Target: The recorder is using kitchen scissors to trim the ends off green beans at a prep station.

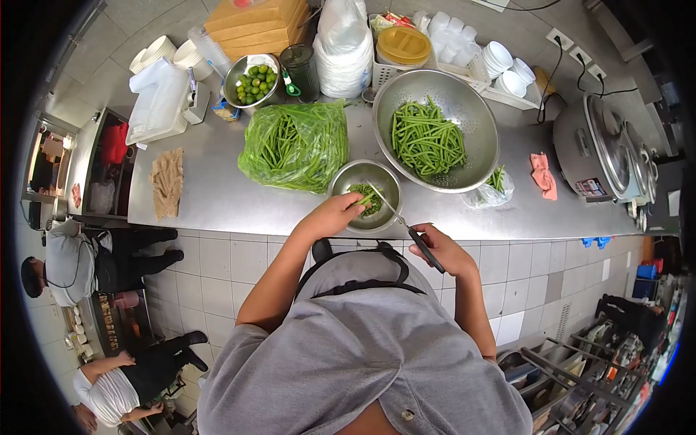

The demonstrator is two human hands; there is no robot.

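My left hand (336,216) holds a few green beans (365,200) over the small steel bowl (392,217), where cut bean pieces lie. Scissors (424,250) with black handles are in my right hand (445,251); their blades reach over the same bowl. Behind it at the right, a large steel colander (481,128) contains long green beans (427,136). An open-topped green plastic bag (296,147) full of beans sits at the left of the bowl. A small clear bag (492,190) with more beans lies beside the colander.
Limes (255,84) fill a steel bowl at the back left. Brown cloth (167,182) lies on the counter's left part, pink cloth (544,175) near the rice cooker (576,147) at right. Plastic containers and cardboard boxes (258,27) line the wall. Two people stand at left, another at far right.
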